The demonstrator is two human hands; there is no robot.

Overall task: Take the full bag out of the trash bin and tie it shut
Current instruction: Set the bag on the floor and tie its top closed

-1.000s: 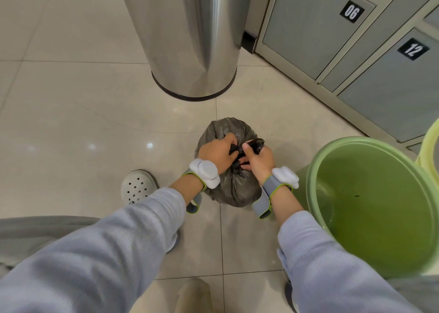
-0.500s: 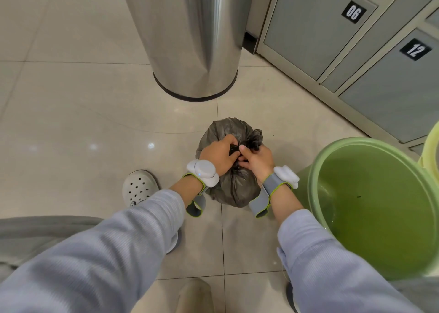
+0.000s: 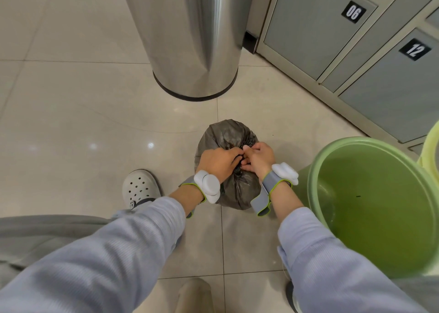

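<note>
The dark bag (image 3: 226, 136) is set on the tiled floor (image 3: 71, 113), near the steel bin (image 3: 190, 39) and left of the green bucket (image 3: 370, 203). Its gathered neck is pinched by both hands, the left hand (image 3: 217, 161) and right hand (image 3: 259, 158) closed on it. The film is judged thin, soft and slippery, so a firm hold at the twisted neck is advised

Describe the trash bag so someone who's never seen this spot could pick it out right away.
Start at the tall steel cylinder standing on the tiled floor; just in front of it, left of the empty green bin, sits the trash bag. The left hand and right hand grip its bunched neck. It is the only dark, crinkled, soft thing there.
</note>
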